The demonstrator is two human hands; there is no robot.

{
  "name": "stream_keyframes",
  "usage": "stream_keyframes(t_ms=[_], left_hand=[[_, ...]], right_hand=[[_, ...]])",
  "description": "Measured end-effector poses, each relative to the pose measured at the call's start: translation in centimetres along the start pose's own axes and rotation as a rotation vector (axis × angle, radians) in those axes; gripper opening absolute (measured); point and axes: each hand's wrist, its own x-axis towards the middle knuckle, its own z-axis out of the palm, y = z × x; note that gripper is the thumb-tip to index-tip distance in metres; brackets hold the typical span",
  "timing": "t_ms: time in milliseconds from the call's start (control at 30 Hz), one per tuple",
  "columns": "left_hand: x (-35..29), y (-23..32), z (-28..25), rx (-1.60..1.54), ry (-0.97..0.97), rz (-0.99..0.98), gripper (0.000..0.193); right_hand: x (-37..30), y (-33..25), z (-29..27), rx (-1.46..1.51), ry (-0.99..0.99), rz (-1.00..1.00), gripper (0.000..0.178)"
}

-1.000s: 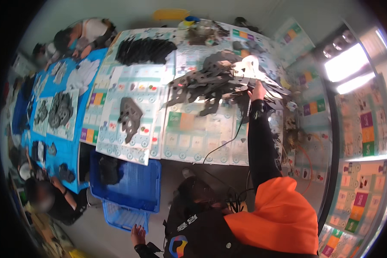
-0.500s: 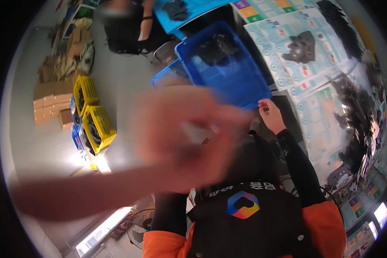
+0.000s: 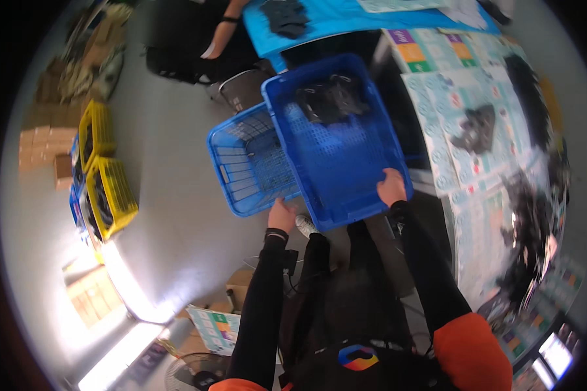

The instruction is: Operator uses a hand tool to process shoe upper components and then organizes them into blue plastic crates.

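Observation:
A deep blue plastic crate [image 3: 346, 173] lies in front of me, its left side overlapping a lighter blue slatted basket [image 3: 238, 176]. Black, partly shiny items [image 3: 332, 101] lie in the crate's far end. My right hand [image 3: 392, 188] is over the crate's near right corner, its fingers loosely bent and open, with nothing visible in them. Close to the basket's near edge, left of the crate's near corner, is my left hand [image 3: 282, 215]. Its fingers look loosely open and hold nothing I can see; whether they touch the basket is unclear.
On the right, a table covered with printed sheets [image 3: 430, 130] carries dark flat pieces [image 3: 476, 130] and a dark, shiny heap [image 3: 528, 221]. A blue-topped table [image 3: 346, 19] stands ahead. Another person's arm [image 3: 225, 29] shows beside it. Yellow crates [image 3: 114, 202] and cartons [image 3: 45, 146] stand left.
A large blurred bare hand and forearm from the left, close before the view, are gone. My right hand has moved over the crate. My left hand now shows. The view has shifted.

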Motion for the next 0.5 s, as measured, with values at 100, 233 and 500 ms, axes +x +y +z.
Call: stream_keyframes(t_ms=[100, 233, 500], left_hand=[[3.4, -3.3, 7.2, 0.102, 0.073, -0.117, 0.075], [8.9, -1.9, 10.8, -0.14, 0.06, -0.21, 0.065], [11.2, -0.4, 10.5, -0.086, -0.025, -0.3, 0.045]], right_hand=[[5.6, 3.8, 3.0, -0.125, 0.064, 0.127, 0.059], [11.1, 7.6, 5.1, -0.371, 0.145, 0.18, 0.073], [14.3, 8.9, 4.5, -0.301, -0.114, 0.164, 0.063]])
